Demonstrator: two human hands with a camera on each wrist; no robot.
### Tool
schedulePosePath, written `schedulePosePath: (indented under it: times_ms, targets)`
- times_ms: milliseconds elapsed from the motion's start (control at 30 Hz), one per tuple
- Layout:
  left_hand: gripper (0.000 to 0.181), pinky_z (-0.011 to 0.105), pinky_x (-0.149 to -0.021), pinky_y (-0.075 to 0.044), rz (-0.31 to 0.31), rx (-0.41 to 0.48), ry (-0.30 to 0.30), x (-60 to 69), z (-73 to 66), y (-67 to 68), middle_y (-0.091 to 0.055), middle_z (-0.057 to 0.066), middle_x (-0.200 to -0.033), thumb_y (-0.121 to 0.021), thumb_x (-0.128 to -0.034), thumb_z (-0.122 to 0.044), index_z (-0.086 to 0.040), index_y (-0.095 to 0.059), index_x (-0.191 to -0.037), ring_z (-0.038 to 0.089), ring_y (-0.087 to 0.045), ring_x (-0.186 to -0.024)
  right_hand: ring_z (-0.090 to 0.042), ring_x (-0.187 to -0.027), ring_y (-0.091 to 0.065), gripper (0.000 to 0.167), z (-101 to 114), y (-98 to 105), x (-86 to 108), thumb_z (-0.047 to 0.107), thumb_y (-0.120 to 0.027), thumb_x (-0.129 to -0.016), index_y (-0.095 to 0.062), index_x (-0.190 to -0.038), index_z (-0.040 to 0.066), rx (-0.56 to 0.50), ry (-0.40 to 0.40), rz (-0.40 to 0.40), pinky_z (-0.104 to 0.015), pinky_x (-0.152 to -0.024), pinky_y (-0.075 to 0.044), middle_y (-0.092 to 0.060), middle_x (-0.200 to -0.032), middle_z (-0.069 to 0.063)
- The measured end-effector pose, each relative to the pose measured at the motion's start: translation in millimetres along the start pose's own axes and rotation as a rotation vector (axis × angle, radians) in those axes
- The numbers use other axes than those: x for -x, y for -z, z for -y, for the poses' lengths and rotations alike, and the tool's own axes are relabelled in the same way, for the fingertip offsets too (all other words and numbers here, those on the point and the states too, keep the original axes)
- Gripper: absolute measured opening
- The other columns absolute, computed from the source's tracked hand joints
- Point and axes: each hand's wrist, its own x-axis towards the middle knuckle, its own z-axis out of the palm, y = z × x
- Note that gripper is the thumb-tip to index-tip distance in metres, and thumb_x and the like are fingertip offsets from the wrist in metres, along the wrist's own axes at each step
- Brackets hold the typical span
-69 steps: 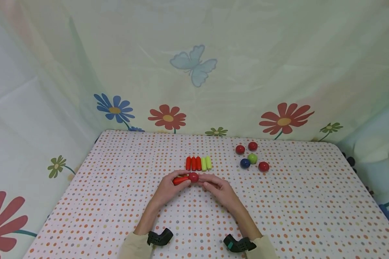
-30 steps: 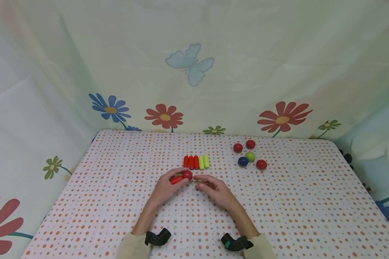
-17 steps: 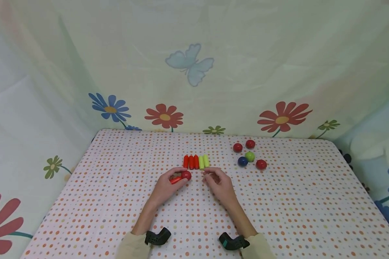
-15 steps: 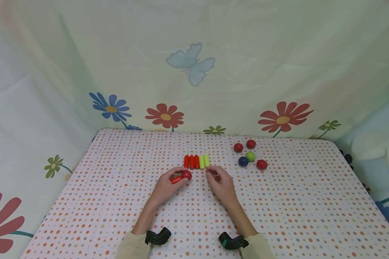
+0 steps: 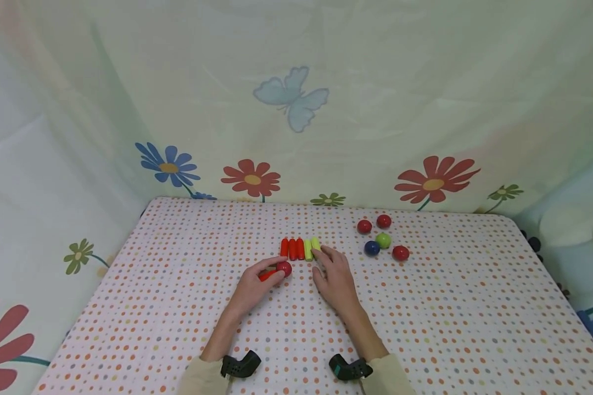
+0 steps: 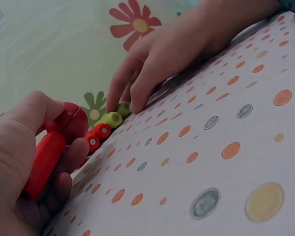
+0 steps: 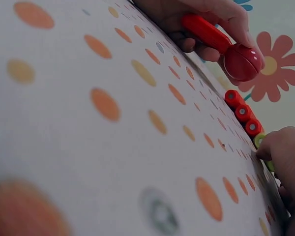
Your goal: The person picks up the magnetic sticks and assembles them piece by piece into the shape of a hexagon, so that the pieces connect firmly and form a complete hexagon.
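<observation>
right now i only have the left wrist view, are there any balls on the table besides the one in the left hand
Observer: Yes, the head view shows five to the right of the right hand: three red balls, a green ball and a blue ball.
Operator: which one is closest to the green one
Observer: The blue ball, just to its left and slightly nearer the person.
Operator: ok, i clearly make out only two reds in the row, are there more
Observer: Yes, the right wrist view shows three red sticks side by side, all three ends visible.
</observation>
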Motion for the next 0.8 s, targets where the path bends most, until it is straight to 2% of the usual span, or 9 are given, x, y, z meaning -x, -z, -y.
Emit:
schedulePosePath:
  times_ms: [200, 267, 367, 467, 533, 633, 733, 800]
  targets:
    - [0.034, 0.022, -0.073, -0.052, 0.006, 0.02, 0.004, 1.0, 2.7, 0.2, -0.062, 0.002, -0.123, -0.066, -0.0917, -0.031, -0.031, -0.063, -0.125, 0.013, -0.067, -0.085, -0.032, -0.128, -0.048, 0.033, 0.8, 1.3, 2.1, 0.011, -0.061, -0.091, -0.061, -0.123, 0.011, -0.055, -0.081, -0.071, -0.05, -0.109, -0.038, -0.056, -0.134, -0.013]
    - [0.033, 0.023, -0.073, -0.052, 0.002, 0.011, -0.007, 0.6, 2.8, 0.4, -0.062, 0.001, -0.122, -0.067, -0.091, -0.03, -0.031, -0.063, -0.124, 0.014, -0.066, -0.087, -0.032, -0.122, -0.051, 0.025, -0.5, 1.6, 2.5, 0.008, -0.062, -0.09, -0.063, -0.115, 0.009, -0.063, -0.104, -0.124, -0.049, -0.104, -0.042, -0.059, -0.127, -0.014]
    - [0.032, 0.023, -0.073, -0.052, -0.01, -0.022, -0.04, -0.4, 3.6, 0.3, -0.062, -0.001, -0.12, -0.07, -0.0893, -0.03, -0.032, -0.064, -0.121, 0.015, -0.062, -0.092, -0.03, -0.111, -0.054, 0.015, -2.6, 2.0, 2.6, 0.005, -0.063, -0.089, -0.064, -0.104, 0.008, -0.017, -0.141, -0.188, -0.045, -0.094, -0.046, -0.062, -0.116, -0.014]
    - [0.031, 0.024, -0.072, -0.051, -0.029, -0.062, -0.064, -1.0, 3.7, 0.3, -0.063, -0.003, -0.116, -0.073, -0.0867, -0.03, -0.032, -0.065, -0.117, 0.016, -0.058, -0.094, -0.028, -0.103, -0.055, 0.013, -3.6, 2.1, 2.5, 0.005, -0.061, -0.09, -0.062, -0.103, 0.007, 0.003, -0.147, -0.23, -0.04, -0.085, -0.047, -0.061, -0.111, -0.013]
    - [0.031, 0.025, -0.071, -0.05, -0.037, -0.076, -0.062, -0.9, 3.3, 0.4, -0.062, -0.004, -0.113, -0.074, -0.0852, -0.03, -0.032, -0.066, -0.115, 0.016, -0.057, -0.093, -0.025, -0.1, -0.056, 0.019, -3.6, 2.2, 2.7, 0.005, -0.06, -0.09, -0.06, -0.109, 0.005, -0.071, -0.126, -0.25, -0.037, -0.084, -0.048, -0.061, -0.112, -0.013]
    - [0.03, 0.026, -0.071, -0.05, -0.047, -0.079, -0.048, -0.2, 2.1, 0.1, -0.062, -0.003, -0.109, -0.076, -0.0835, -0.03, -0.031, -0.066, -0.112, 0.017, -0.056, -0.092, -0.02, -0.096, -0.058, 0.027, -1.9, 2.9, 4.3, 0.005, -0.06, -0.091, -0.058, -0.118, 0.004, -0.244, -0.063, -0.267, -0.032, -0.081, -0.051, -0.061, -0.113, -0.012]
    - [0.029, 0.026, -0.071, -0.05, -0.049, -0.073, -0.038, 0.6, 1.5, -0.5, -0.063, -0.003, -0.107, -0.076, -0.083, -0.03, -0.031, -0.066, -0.11, 0.016, -0.056, -0.092, -0.015, -0.094, -0.06, 0.028, 0.8, 3.5, 7.3, 0.006, -0.062, -0.091, -0.061, -0.119, 0.006, -0.388, 0.006, -0.219, -0.023, -0.079, -0.053, -0.063, -0.113, -0.009]
    - [0.028, 0.026, -0.071, -0.05, -0.049, -0.078, -0.044, 0.6, 0.9, -0.9, -0.063, -0.003, -0.107, -0.076, -0.0832, -0.029, -0.031, -0.065, -0.109, 0.016, -0.056, -0.091, -0.013, -0.093, -0.059, 0.027, 3.1, 4.4, 9.0, 0.007, -0.064, -0.091, -0.063, -0.117, 0.008, -0.433, 0.047, -0.171, -0.02, -0.078, -0.052, -0.064, -0.112, -0.006]
